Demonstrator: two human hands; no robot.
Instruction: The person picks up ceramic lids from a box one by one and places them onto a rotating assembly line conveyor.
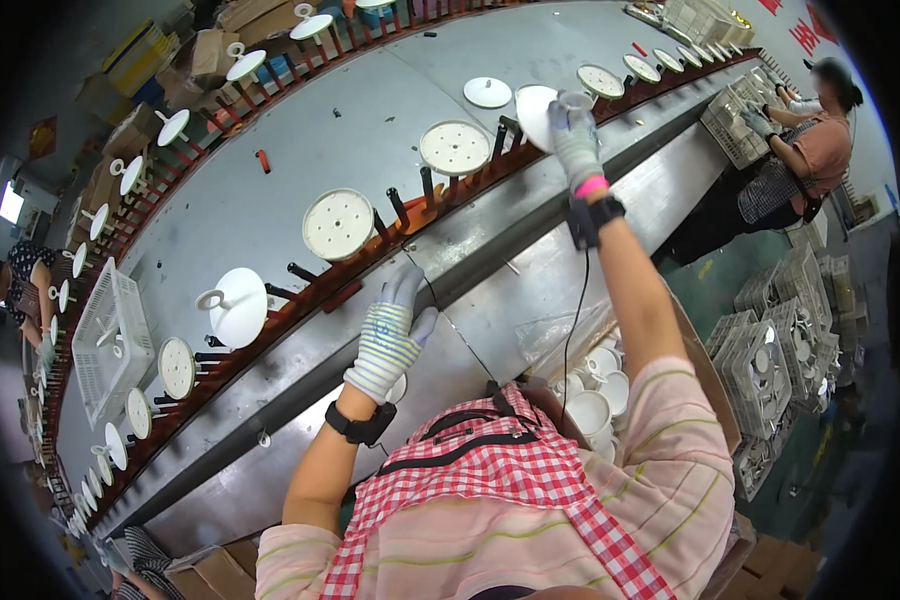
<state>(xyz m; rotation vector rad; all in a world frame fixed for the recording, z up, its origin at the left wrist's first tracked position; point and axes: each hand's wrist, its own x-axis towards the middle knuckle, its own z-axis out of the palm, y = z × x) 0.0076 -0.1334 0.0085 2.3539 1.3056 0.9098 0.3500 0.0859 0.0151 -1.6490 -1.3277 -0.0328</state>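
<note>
My right hand [576,148], in a pale work glove, is closed at the ring-shaped handle of a white disc [536,118], which it holds at the conveyor line's edge. My left hand [392,335], in a striped glove, hovers over the metal ledge with fingers stretched and thumb apart, nothing in it. Close to it on the line stands a round white plate with small holes [337,224]. A similar holed plate [454,148] sits between my hands. Left of these is another white disc with a ring handle [238,307].
Dark upright pegs [398,205] line the curved conveyor edge. A white plastic basket [113,345] rests on the grey table [300,130]. White parts fill a box [590,410] by my right side. A co-worker [820,150] stands at right, near stacked crates [755,375].
</note>
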